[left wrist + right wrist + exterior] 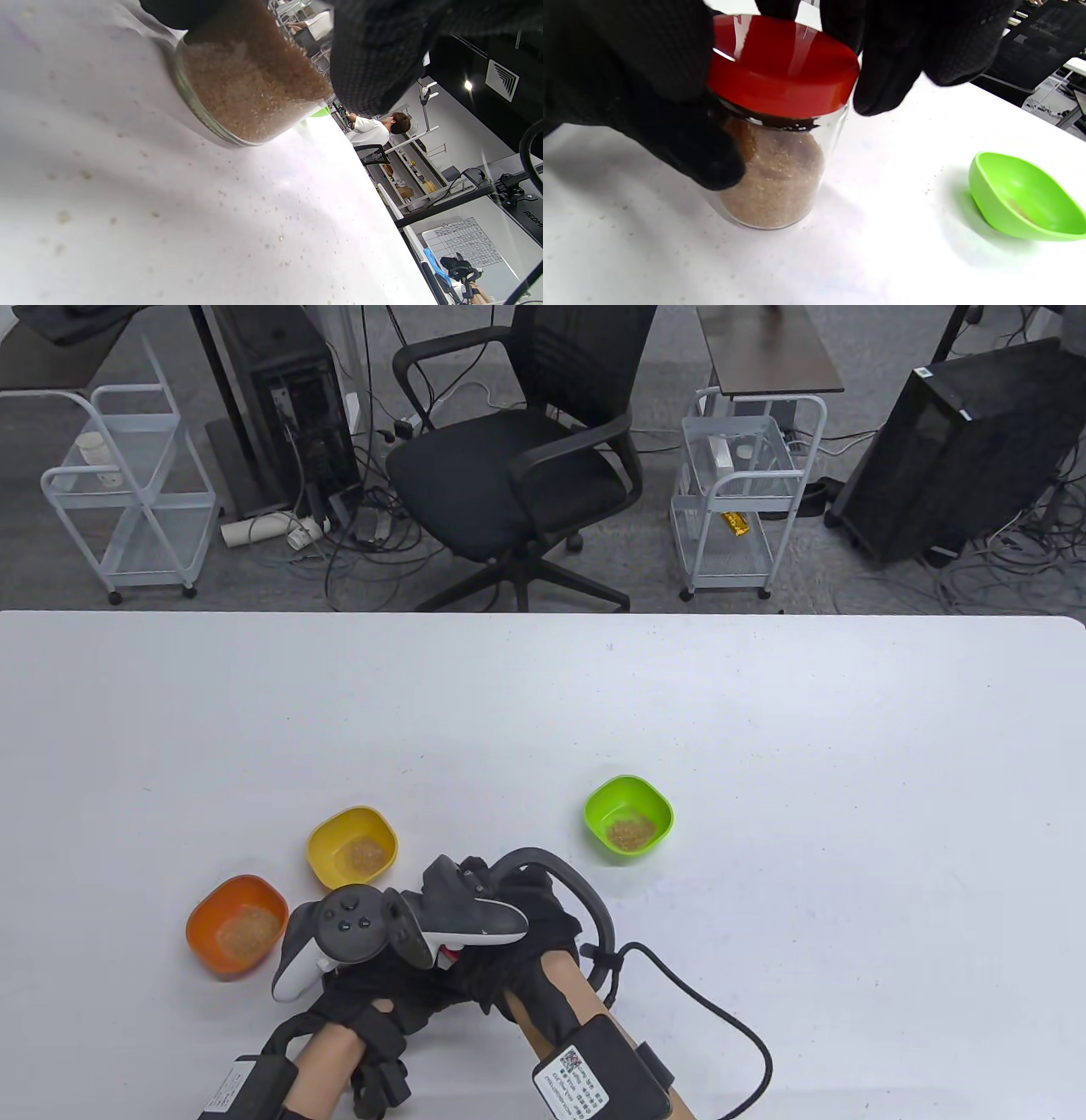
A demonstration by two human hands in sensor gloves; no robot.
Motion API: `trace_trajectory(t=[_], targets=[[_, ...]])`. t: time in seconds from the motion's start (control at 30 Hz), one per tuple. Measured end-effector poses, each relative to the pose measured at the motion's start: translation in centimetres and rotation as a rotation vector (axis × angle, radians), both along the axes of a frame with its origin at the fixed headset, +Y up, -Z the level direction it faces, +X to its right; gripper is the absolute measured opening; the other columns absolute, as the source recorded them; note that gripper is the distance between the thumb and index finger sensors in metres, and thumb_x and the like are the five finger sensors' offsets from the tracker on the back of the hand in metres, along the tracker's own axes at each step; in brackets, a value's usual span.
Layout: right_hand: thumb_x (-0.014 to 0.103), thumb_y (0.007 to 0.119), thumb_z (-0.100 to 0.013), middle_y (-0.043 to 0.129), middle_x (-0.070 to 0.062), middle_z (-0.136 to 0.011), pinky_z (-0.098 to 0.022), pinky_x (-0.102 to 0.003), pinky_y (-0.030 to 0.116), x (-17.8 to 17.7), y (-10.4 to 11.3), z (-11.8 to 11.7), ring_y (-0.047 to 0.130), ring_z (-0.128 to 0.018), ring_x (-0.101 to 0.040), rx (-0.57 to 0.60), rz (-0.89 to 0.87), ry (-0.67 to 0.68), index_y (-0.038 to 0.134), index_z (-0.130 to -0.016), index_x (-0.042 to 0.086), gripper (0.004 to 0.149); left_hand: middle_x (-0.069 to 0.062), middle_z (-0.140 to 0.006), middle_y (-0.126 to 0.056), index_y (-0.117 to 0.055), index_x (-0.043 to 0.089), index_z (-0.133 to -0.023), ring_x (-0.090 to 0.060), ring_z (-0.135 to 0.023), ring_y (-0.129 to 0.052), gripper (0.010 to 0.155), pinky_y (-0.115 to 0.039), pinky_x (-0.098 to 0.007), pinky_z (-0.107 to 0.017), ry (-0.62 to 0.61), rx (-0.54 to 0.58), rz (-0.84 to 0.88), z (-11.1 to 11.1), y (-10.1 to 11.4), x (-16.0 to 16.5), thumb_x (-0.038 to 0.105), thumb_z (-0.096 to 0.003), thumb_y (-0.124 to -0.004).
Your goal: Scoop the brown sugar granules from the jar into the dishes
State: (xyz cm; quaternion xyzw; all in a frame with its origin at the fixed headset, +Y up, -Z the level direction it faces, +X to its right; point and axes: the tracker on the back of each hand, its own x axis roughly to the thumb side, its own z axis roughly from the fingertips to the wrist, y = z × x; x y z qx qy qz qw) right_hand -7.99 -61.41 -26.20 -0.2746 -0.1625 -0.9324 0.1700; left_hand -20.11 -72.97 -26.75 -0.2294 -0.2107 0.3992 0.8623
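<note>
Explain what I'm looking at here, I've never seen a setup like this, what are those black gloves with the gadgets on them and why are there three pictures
These are a person's two hands in black sensor gloves, each with a tracker strapped to its back. One picture looks down at the white table; the other two come from cameras on the wrists.

On the table stand three small dishes, orange, yellow and green, each already holding some brown sugar.

The left hand grips a glass jar of brown sugar. The right hand has its fingers round the jar's red lid, which sits on the jar. I can't tell whether it is being opened or closed. No spoon is visible.
</note>
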Motion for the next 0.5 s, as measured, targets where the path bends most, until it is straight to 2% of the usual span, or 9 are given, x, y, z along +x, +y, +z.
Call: trace_trajectory(t=[0.17,0.3,0.4,0.47,0.5], targets=[[0.059,0.08,-0.046,0.072,-0.022,-0.11,-0.062,-0.059,0.085,-0.23,-0.07,0.06,0.104,-0.071,-0.037,0.073,-0.041,0.039,0.05,-0.111,0.018,0.083,-0.016,-0.126,-0.041,-0.023,0.008,-0.119,-0.042,-0.121,-0.054,0.113,-0.06,-0.053,-0.085,0.009,0.018,-0.014,0.12,0.11,0.05,0.055,-0.0492,-0.098],[0.06,0.079,-0.046,0.076,-0.024,-0.108,-0.058,-0.057,0.088,-0.13,-0.21,0.05,0.108,-0.065,-0.035,0.092,-0.064,0.033,0.054,-0.111,0.013,0.083,-0.017,-0.126,-0.041,-0.023,0.008,-0.119,-0.042,-0.121,-0.054,0.113,-0.06,-0.052,-0.085,0.006,0.015,-0.011,0.11,0.1,0.07,0.055,-0.0492,-0.098],[0.062,0.078,-0.045,0.069,-0.019,-0.112,-0.063,-0.057,0.083,0.13,-0.27,0.0,0.103,-0.072,-0.034,0.071,-0.051,0.029,0.047,-0.112,0.018,0.086,-0.017,-0.126,-0.041,-0.023,0.008,-0.119,-0.042,-0.121,-0.054,0.113,-0.06,-0.052,-0.085,0.005,0.012,-0.009,0.12,0.11,0.1,0.055,-0.0492,-0.098],[0.06,0.08,-0.046,0.052,-0.02,-0.12,-0.069,-0.064,0.074,0.22,-0.33,0.04,0.092,-0.086,-0.042,0.028,-0.039,0.02,0.035,-0.114,0.024,0.089,-0.016,-0.126,-0.041,-0.023,0.008,-0.119,-0.042,-0.121,-0.054,0.113,-0.059,-0.052,-0.085,0.004,0.01,-0.008,0.11,0.12,0.11,0.055,-0.0491,-0.098],[0.059,0.081,-0.046,0.048,-0.02,-0.122,-0.07,-0.065,0.073,0.15,-0.39,-0.01,0.091,-0.088,-0.044,0.015,-0.027,0.016,0.034,-0.114,0.025,0.089,-0.016,-0.126,-0.041,-0.023,0.008,-0.119,-0.042,-0.121,-0.054,0.113,-0.06,-0.052,-0.085,0.003,0.01,-0.007,0.1,0.14,0.1,0.055,-0.0491,-0.098]])
